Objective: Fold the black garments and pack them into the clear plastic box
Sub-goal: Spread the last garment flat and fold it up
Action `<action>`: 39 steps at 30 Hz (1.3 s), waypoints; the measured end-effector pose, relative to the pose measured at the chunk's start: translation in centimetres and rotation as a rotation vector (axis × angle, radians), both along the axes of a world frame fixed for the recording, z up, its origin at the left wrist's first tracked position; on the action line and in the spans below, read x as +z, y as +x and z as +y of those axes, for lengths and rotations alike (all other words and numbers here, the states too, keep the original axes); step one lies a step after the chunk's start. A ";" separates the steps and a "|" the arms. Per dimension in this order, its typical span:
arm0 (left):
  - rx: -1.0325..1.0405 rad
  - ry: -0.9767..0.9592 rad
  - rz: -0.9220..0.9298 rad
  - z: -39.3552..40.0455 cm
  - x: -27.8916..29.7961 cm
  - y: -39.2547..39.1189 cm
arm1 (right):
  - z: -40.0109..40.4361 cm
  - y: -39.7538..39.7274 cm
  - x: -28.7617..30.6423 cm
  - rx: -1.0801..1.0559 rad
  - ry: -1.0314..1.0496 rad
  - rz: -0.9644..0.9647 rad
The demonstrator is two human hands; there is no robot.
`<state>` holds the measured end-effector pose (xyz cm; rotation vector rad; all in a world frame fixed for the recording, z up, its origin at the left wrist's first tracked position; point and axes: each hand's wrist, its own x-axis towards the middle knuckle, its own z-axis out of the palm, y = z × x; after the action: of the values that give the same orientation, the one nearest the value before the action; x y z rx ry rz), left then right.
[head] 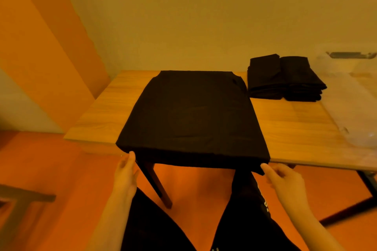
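Note:
A black garment [191, 116] lies spread flat on the wooden table [98, 120], its near hem hanging over the front edge. My left hand [125, 171] pinches the hem's near left corner. My right hand [283, 179] pinches the near right corner, fingers curled. Two stacks of folded black garments [285, 79] sit at the table's back right. The clear plastic box [350, 96] stands at the far right of the table, hard to make out.
A wall runs close behind the table. Dark table legs [155, 183] stand below the front edge. My legs in black trousers [163, 226] are under the table edge. A dark bench or shelf corner [26, 197] sits low at left on the orange floor.

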<state>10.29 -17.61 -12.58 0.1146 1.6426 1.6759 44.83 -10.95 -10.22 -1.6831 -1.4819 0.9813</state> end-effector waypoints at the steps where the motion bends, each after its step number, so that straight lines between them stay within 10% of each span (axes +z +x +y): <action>1: 0.009 -0.008 0.009 0.0 0.1 -0.2 | 0.1 0.2 -0.3 -0.007 -0.128 0.037; 13: 0.073 -0.028 0.026 0.1 -0.2 -1.0 | 0.1 -1.5 0.5 -0.146 -0.304 0.506; 22: -0.016 -0.051 0.097 -1.0 -1.1 -2.0 | -1.6 -0.7 1.8 -0.094 -0.003 0.310; 28: 0.003 -0.058 0.484 -3.6 2.2 -2.2 | -1.4 0.5 2.9 0.105 0.014 0.230; 39: -0.868 -0.338 1.017 -8.1 8.0 -5.3 | -2.1 2.6 5.8 0.396 0.060 -0.057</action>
<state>4.99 -25.74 -4.55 1.4631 2.0617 0.6252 47.46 -13.06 -4.38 -1.4123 -1.9100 1.0844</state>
